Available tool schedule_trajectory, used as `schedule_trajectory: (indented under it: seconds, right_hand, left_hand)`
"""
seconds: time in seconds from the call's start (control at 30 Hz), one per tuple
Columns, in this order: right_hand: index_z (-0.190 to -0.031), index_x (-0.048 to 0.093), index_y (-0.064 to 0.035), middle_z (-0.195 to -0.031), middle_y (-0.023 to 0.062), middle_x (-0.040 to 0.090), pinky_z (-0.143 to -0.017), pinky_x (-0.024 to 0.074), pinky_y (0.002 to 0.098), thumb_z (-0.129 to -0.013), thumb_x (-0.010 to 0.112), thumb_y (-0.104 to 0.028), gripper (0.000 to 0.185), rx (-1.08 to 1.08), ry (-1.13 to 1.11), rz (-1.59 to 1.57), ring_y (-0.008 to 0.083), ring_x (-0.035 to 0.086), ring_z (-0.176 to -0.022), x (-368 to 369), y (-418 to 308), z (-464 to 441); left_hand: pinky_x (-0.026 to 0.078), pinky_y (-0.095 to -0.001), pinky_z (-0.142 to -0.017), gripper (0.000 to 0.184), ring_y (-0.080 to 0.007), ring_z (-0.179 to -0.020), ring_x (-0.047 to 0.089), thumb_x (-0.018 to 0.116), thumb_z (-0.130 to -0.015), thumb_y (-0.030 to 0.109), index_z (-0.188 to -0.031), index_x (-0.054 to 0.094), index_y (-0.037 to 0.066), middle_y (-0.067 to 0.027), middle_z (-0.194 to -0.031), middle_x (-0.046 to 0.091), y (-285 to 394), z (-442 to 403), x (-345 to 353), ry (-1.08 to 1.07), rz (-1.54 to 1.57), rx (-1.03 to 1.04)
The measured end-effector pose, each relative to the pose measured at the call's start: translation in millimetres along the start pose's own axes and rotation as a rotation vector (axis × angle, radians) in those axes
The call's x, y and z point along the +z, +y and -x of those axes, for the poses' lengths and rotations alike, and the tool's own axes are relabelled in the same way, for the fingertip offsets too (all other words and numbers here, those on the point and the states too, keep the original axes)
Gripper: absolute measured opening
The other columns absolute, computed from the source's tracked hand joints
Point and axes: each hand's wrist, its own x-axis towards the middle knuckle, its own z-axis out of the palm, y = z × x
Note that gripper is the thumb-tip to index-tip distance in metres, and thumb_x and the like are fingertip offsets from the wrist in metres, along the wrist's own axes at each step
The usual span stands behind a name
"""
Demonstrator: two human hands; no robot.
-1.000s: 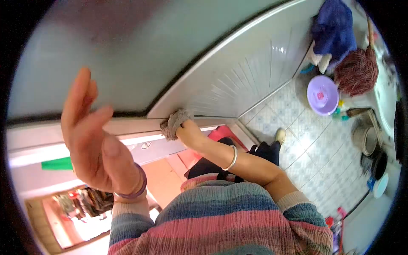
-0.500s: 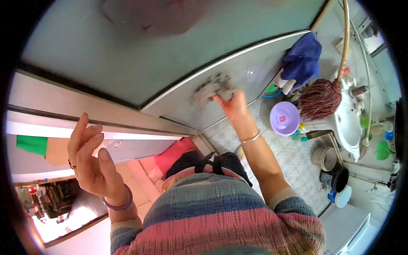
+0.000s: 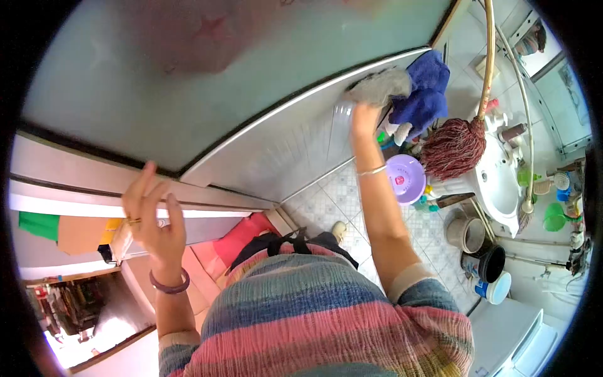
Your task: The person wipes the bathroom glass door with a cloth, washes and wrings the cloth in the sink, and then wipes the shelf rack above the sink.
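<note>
A grey cloth is in my right hand, against the lower panel of a door with frosted glass. The cloth is near the panel's far edge, beside a hanging blue cloth. A silver bangle circles my right wrist. My left hand is raised near the door frame at the left, fingers apart and holding nothing, with a ring and a dark bracelet on it.
A reddish mop hangs by a white sink. Below are a purple basin, a grey bucket, a black bucket and a white-lidded bucket. A red mat lies near the doorway.
My right hand has moved with the grey cloth from the frame end across the panel to its far edge. My left hand remains raised and open. The view has shifted.
</note>
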Motion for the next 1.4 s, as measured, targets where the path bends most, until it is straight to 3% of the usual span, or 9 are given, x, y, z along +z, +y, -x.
schedule_trajectory:
  seconds: [0.13,0.23,0.4,0.6,0.77,0.9,1.17,1.27,1.4]
  right_hand:
    - [-0.122,0.041,0.0058,-0.135,0.0277,0.030,-0.107,0.0223,0.0464,-0.078,0.052,-0.012,0.049,-0.304,-0.277,0.581,0.0442,0.023,-0.129,110.0,-31.0,140.5]
    - [-0.108,0.058,-0.0086,-0.117,0.0147,0.050,-0.088,0.0432,0.0434,-0.067,0.058,-0.018,0.042,-0.596,-0.986,1.004,0.0348,0.049,-0.109,115.4,10.3,203.3]
    - [-0.087,0.060,-0.0074,-0.113,0.0141,0.052,-0.087,0.0426,0.0459,-0.062,0.057,-0.010,0.024,-0.795,-0.658,1.135,0.0353,0.051,-0.106,100.9,-21.2,112.2]
    - [-0.106,0.051,0.0009,-0.110,0.0204,0.047,-0.091,0.0319,0.0486,-0.065,0.064,-0.021,0.048,-0.872,-0.004,1.111,0.0369,0.041,-0.104,58.2,-73.8,-62.3]
    - [-0.088,0.054,-0.0023,-0.090,0.0147,0.047,-0.080,0.0356,0.0458,-0.062,0.066,-0.026,0.037,-1.093,-0.182,1.363,0.0309,0.044,-0.087,84.9,-68.8,-6.4]
    - [-0.059,0.050,-0.0046,-0.071,0.0181,0.047,-0.079,0.0338,0.0570,-0.055,0.058,-0.020,0.017,-1.015,-0.647,1.162,0.0356,0.044,-0.075,130.8,-28.5,113.3]
    - [-0.075,0.063,-0.0071,-0.075,0.0093,0.049,-0.083,0.0341,0.0484,-0.064,0.059,-0.022,0.019,-0.751,-1.090,0.834,0.0304,0.046,-0.081,198.1,-11.0,210.0]
    - [-0.089,0.064,-0.0054,-0.088,0.0142,0.055,-0.087,0.0339,0.0496,-0.065,0.062,-0.019,0.028,-0.503,-1.162,0.724,0.0322,0.048,-0.093,200.9,-30.7,202.9]
    - [-0.113,0.057,-0.0054,-0.121,0.0166,0.050,-0.099,0.0307,0.0475,-0.073,0.061,-0.021,0.043,0.381,-1.118,-0.036,0.0303,0.042,-0.115,208.7,-47.9,201.1]
  left_hand:
    - [0.042,-0.0377,-0.083,0.020,-0.0293,-0.095,0.054,0.058,-0.070,-0.005,-0.088,0.062,0.002,-0.0133,-0.112,0.058,-7.9,6.5,29.8,-0.047,0.001,0.105]
    - [0.042,-0.0363,-0.082,0.020,-0.0267,-0.095,0.053,0.059,-0.069,-0.005,-0.087,0.063,0.005,-0.0094,-0.110,0.060,-18.2,12.5,45.5,-0.098,-0.087,0.158]
    - [0.041,-0.0346,-0.082,0.020,-0.0230,-0.095,0.052,0.061,-0.069,-0.003,-0.087,0.063,0.006,-0.0050,-0.108,0.060,-28.1,16.9,52.9,-0.109,-0.166,0.239]
    - [0.040,-0.0356,-0.082,0.021,-0.0220,-0.092,0.054,0.060,-0.069,-0.003,-0.088,0.063,0.007,-0.0055,-0.104,0.062,-31.3,17.1,52.0,-0.111,-0.144,0.168]
    - [0.042,-0.0336,-0.077,0.022,-0.0223,-0.086,0.056,0.060,-0.063,-0.005,-0.083,0.063,0.005,-0.0063,-0.097,0.064,-30.6,11.7,47.9,-0.032,0.008,0.158]
    - [0.044,-0.0312,-0.073,0.018,-0.0230,-0.081,0.057,0.058,-0.065,-0.008,-0.079,0.062,0.003,-0.0077,-0.091,0.065,-30.7,13.4,40.2,-0.013,0.200,0.065]
    - [0.044,-0.0309,-0.073,0.013,-0.0234,-0.082,0.056,0.054,-0.072,-0.011,-0.078,0.060,-0.002,-0.0133,-0.089,0.064,-29.0,27.1,-5.4,0.211,0.322,-0.181]
    - [0.043,-0.0293,-0.075,0.014,-0.0217,-0.084,0.056,0.053,-0.073,-0.012,-0.079,0.061,-0.002,-0.0131,-0.089,0.064,-27.4,38.3,-18.2,0.253,0.294,-0.283]
    - [0.043,-0.0272,-0.074,0.016,-0.0195,-0.084,0.055,0.051,-0.075,-0.014,-0.081,0.061,-0.003,-0.0123,-0.091,0.063,-29.3,51.1,-23.2,0.335,0.398,-0.373]
